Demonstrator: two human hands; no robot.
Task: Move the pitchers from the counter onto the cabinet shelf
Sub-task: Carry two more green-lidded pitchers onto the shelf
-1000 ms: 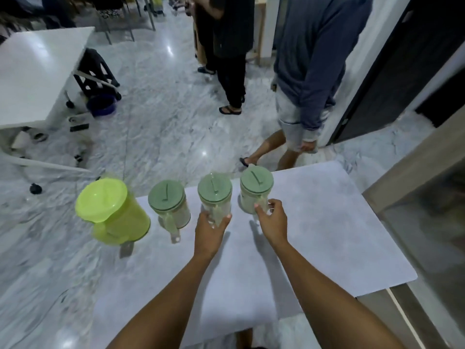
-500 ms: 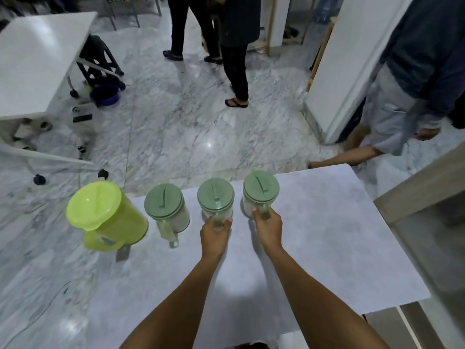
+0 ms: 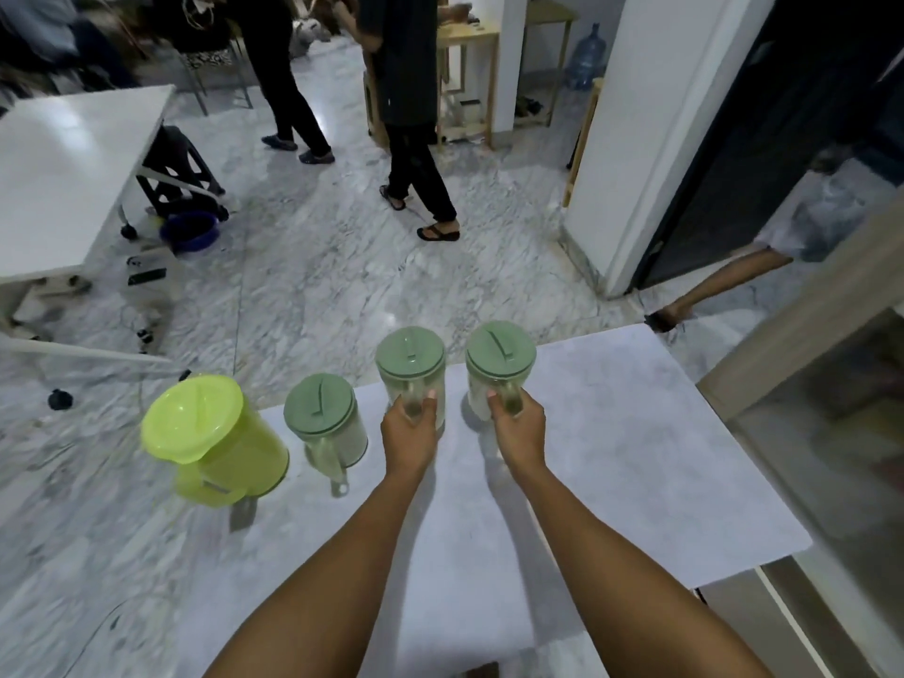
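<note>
Two bare forearms are seen reaching forward from the bottom edge over the pale grey counter (image 3: 611, 457). The left hand (image 3: 410, 435) is wrapped around the handle of the second clear pitcher (image 3: 411, 369), thumb tip laid against the pitcher wall. The right hand (image 3: 518, 425) is wrapped around the handle of the rightmost clear pitcher (image 3: 499, 364) in the same way. Both pitchers are capped with sage-green lids and are kept upright; whether their bases are touching the counter or raised just off it cannot be told, as the bases are hidden behind the hands. Just left of the left hand, a third clear pitcher (image 3: 327, 423) with a matching green lid is seen standing on the counter, untouched, handle turned toward the camera. At the counter's left end a lime-green pitcher (image 3: 215, 442) is placed, opaque, lid on, handle also toward the camera. All four are lined up in a row along the far edge of the counter. Beyond the counter a marbled floor (image 3: 318, 266) is visible. A white table (image 3: 63, 173) is located far left, and two standing people in dark trousers (image 3: 411, 154) are seen at the back. A white pillar (image 3: 636, 139) is set to the right.
</note>
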